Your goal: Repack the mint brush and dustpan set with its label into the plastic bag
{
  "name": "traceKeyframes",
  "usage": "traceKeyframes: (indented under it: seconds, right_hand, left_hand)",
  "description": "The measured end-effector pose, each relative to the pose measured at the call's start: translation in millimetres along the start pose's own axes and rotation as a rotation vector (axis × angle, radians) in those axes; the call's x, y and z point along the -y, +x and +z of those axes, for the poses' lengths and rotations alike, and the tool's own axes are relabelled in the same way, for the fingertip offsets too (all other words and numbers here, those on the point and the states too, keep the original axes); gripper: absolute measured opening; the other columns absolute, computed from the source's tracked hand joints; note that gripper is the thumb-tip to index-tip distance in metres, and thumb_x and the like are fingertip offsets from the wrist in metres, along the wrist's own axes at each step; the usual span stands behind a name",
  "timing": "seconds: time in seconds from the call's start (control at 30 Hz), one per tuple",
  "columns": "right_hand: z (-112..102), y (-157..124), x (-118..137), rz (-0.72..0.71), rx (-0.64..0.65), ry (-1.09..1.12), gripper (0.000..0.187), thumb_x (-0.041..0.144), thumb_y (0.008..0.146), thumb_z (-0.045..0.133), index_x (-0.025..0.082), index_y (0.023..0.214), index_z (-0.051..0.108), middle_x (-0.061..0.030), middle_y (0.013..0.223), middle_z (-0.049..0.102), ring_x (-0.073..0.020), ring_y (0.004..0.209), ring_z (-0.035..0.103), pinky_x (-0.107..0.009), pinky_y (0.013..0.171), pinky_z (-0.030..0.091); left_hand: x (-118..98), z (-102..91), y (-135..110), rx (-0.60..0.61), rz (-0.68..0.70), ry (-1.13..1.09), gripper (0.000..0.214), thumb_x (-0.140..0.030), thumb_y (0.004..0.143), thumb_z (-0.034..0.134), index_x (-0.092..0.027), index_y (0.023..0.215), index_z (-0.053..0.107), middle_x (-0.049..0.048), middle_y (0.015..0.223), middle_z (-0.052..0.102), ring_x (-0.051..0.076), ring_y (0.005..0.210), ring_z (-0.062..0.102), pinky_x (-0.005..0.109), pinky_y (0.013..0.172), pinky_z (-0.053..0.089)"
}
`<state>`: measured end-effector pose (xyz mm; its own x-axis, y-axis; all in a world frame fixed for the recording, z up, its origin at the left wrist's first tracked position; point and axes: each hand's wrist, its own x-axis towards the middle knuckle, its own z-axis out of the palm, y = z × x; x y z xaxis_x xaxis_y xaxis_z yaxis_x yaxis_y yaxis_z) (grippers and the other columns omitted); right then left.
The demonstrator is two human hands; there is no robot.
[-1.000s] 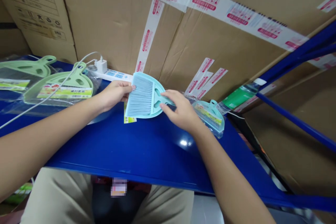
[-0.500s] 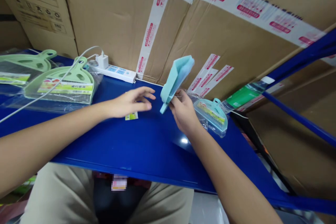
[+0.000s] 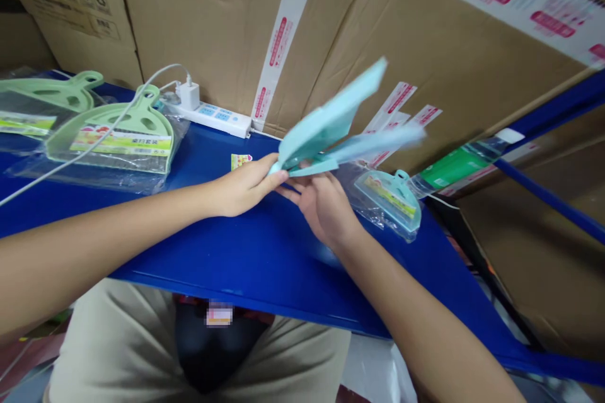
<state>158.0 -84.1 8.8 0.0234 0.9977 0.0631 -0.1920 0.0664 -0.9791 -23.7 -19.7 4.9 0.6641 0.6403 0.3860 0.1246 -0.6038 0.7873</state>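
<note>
Above the blue table (image 3: 246, 258), both my hands hold a light-blue dustpan and brush set. My left hand (image 3: 243, 186) pinches the handle end of the dustpan (image 3: 331, 116), which tilts up to the right. My right hand (image 3: 321, 204) is closed on the handle of the brush (image 3: 378, 141), which points right and is blurred by motion. The two pieces are spread apart like a fan. A small paper label (image 3: 240, 160) lies on the table just behind my left hand.
A bagged light-blue set (image 3: 390, 198) lies right of my hands. Two bagged green sets (image 3: 113, 138) lie at the left. A white power strip (image 3: 220, 118) with a charger and cable runs along taped cardboard boxes (image 3: 227, 25). A blue rack bar (image 3: 548, 198) is at right.
My left hand has come back to the set and taken the dustpan's handle end. The brush has swung out from the dustpan to the right. The camera tilted down slightly.
</note>
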Motion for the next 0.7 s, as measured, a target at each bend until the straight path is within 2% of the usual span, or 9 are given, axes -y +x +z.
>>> traceKeyframes:
  seconds: [0.07,0.1,0.17,0.27,0.37,0.43,0.5,0.6,0.7]
  right_hand:
    - [-2.5,0.8,4.7,-0.008,-0.017,-0.002,0.05,0.066,0.08,0.092,0.03,0.094,0.06,-0.0066,0.113,0.088,-0.031,0.116,0.082,-0.049,0.099,0.069]
    - [-5.3,1.9,6.9,-0.018,-0.034,-0.017,0.05,0.067,0.084,0.089,0.03,0.093,0.058,-0.0065,0.112,0.088,-0.0306,0.115,0.083,-0.049,0.099,0.069]
    - [-14.9,6.0,12.0,-0.048,-0.092,-0.08,0.046,0.064,0.089,0.085,0.03,0.093,0.055,-0.0057,0.107,0.087,-0.029,0.111,0.084,-0.048,0.098,0.069]
    - [-36.4,15.0,22.3,-0.058,-0.22,-0.208,0.04,0.057,0.09,0.083,0.029,0.094,0.055,-0.0024,0.093,0.082,-0.0253,0.095,0.084,-0.041,0.087,0.069]
    - [-55.9,22.3,34.9,0.021,-0.304,-0.36,0.034,0.054,0.093,0.08,0.029,0.092,0.057,0.0003,0.08,0.075,-0.0208,0.077,0.079,-0.032,0.071,0.065]
    - [-63.4,25.0,41.6,0.09,-0.333,-0.46,0.027,0.048,0.097,0.076,0.028,0.09,0.06,-0.0004,0.079,0.074,-0.0193,0.072,0.076,-0.03,0.066,0.06]
    - [-67.7,27.4,44.9,0.153,-0.397,-0.545,0.021,0.041,0.101,0.067,0.027,0.085,0.062,-0.002,0.079,0.073,-0.0186,0.067,0.072,-0.031,0.064,0.058]
    - [-75.7,33.4,44.0,0.18,-0.499,-0.707,0.028,0.032,0.102,0.055,0.027,0.075,0.062,-0.0039,0.076,0.071,-0.0202,0.062,0.064,-0.037,0.067,0.055]
    - [-88.1,40.1,39.6,0.122,-0.479,-0.959,0.03,0.03,0.095,0.057,0.028,0.065,0.059,-0.0058,0.072,0.068,-0.0265,0.072,0.066,-0.042,0.077,0.054]
  left_hand:
    - [-2.4,-3.1,-0.1,-0.036,-0.045,-0.082,0.027,-0.043,0.114,0.049,-0.025,0.096,0.058,-0.0007,0.072,0.063,0.019,0.069,0.062,0.028,0.069,0.056]
    - [-2.9,-5.1,0.2,-0.049,-0.08,-0.119,0.03,-0.042,0.116,0.048,-0.025,0.093,0.056,-0.0029,0.067,0.057,0.016,0.062,0.056,0.026,0.062,0.051]
    - [-2.5,-9.7,2.2,-0.088,-0.163,-0.178,0.035,-0.039,0.118,0.049,-0.024,0.088,0.056,-0.0039,0.065,0.056,0.013,0.055,0.051,0.024,0.057,0.046]
    - [-0.8,-16.1,7.6,-0.203,-0.287,-0.28,0.038,-0.034,0.12,0.049,-0.022,0.085,0.057,-0.0011,0.071,0.063,0.011,0.053,0.054,0.025,0.055,0.045]
    - [-2.1,-20.5,13.0,-0.299,-0.411,-0.376,0.035,-0.029,0.12,0.046,-0.021,0.089,0.06,0.0015,0.073,0.068,0.012,0.053,0.056,0.026,0.055,0.042]
    - [-4.9,-22.6,15.4,-0.34,-0.482,-0.41,0.035,-0.028,0.12,0.047,-0.02,0.089,0.063,0.0026,0.071,0.068,0.012,0.054,0.055,0.026,0.056,0.04]
    - [-8.5,-24.1,16.8,-0.379,-0.52,-0.423,0.035,-0.029,0.118,0.051,-0.019,0.087,0.064,0.0037,0.072,0.068,0.013,0.058,0.058,0.027,0.058,0.039]
    - [-13.7,-25.6,18.0,-0.399,-0.542,-0.412,0.038,-0.029,0.119,0.05,-0.019,0.085,0.063,0.0037,0.072,0.066,0.014,0.063,0.062,0.027,0.062,0.037]
    - [-17.8,-26.2,19.0,-0.391,-0.569,-0.374,0.044,-0.026,0.121,0.043,-0.018,0.082,0.061,0.0027,0.07,0.064,0.011,0.059,0.056,0.027,0.064,0.033]
